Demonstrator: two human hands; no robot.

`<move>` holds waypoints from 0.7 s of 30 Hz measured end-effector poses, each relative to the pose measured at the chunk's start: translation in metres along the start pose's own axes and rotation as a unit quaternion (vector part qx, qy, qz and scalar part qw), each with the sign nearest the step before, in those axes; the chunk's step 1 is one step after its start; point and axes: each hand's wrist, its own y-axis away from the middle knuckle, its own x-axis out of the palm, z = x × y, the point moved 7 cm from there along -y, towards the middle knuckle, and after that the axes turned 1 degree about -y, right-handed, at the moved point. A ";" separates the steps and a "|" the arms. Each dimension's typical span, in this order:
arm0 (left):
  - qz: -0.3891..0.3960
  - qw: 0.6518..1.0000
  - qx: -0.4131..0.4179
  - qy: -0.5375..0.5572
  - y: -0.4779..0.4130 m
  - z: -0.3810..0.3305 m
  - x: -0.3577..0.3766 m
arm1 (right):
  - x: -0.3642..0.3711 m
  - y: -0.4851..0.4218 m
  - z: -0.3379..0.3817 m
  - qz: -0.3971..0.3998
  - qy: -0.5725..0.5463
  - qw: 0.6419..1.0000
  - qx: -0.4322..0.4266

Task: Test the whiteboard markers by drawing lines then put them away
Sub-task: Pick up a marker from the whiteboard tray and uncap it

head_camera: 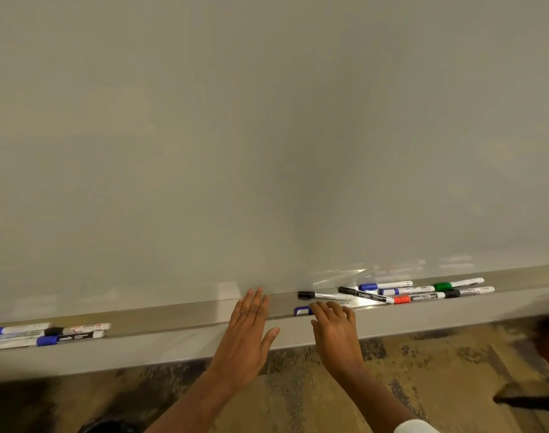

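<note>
A blank whiteboard (267, 135) fills the view above a long grey tray ledge (173, 317). My left hand (246, 335) is flat, fingers straight, over the ledge's middle and holds nothing. My right hand (337, 331) reaches over a blue-capped marker (302, 311) on the ledge's front; its fingers cover the barrel, and I cannot tell whether they grip it. A black-capped marker (324, 296) lies just behind it. Several more markers (423, 292) with blue, red, green and black caps lie to the right. Another group of markers (45, 334) lies at the ledge's left end.
Below the ledge is a patterned brown and dark floor (298, 395). A dark blurred object (548, 339) sits at the right edge, with a dark shape (523, 401) below it.
</note>
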 end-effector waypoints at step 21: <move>-0.096 0.994 0.021 0.043 -0.015 0.006 0.012 | 0.021 -0.037 -0.006 0.008 -0.057 0.996 -0.061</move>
